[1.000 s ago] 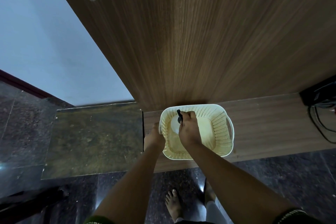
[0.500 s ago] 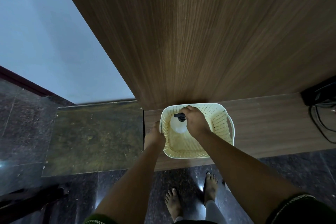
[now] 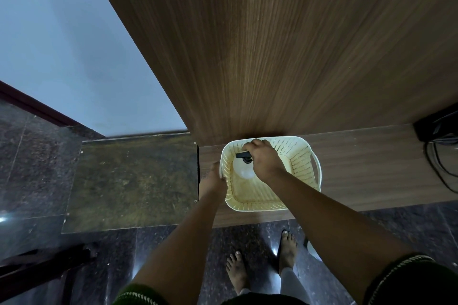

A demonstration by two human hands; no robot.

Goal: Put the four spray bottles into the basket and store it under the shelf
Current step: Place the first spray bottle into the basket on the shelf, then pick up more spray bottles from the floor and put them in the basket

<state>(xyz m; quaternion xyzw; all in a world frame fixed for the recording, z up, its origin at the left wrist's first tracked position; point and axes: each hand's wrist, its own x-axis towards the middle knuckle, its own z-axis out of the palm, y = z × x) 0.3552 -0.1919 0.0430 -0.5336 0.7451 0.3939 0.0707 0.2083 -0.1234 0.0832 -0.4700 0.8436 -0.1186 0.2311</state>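
Observation:
A cream perforated basket (image 3: 301, 163) stands on a low wooden ledge against the tall wooden panel. Inside it, at the far left corner, a white spray bottle (image 3: 243, 171) with a black trigger head stands upright. My right hand (image 3: 264, 158) reaches into the basket and is closed around the bottle's black head. My left hand (image 3: 213, 181) grips the basket's left rim from outside. No other spray bottles are in view.
The wooden ledge (image 3: 371, 161) runs right to a black box with cables (image 3: 438, 136). A mottled glass-topped surface (image 3: 133, 181) lies left of the basket. Dark stone floor and my bare feet (image 3: 287, 252) are below. A dark wooden piece (image 3: 42, 267) sits at bottom left.
My right hand has shifted from over the basket's front left to its far left corner with the bottle, turning the black head sideways. The left hand stays on the rim.

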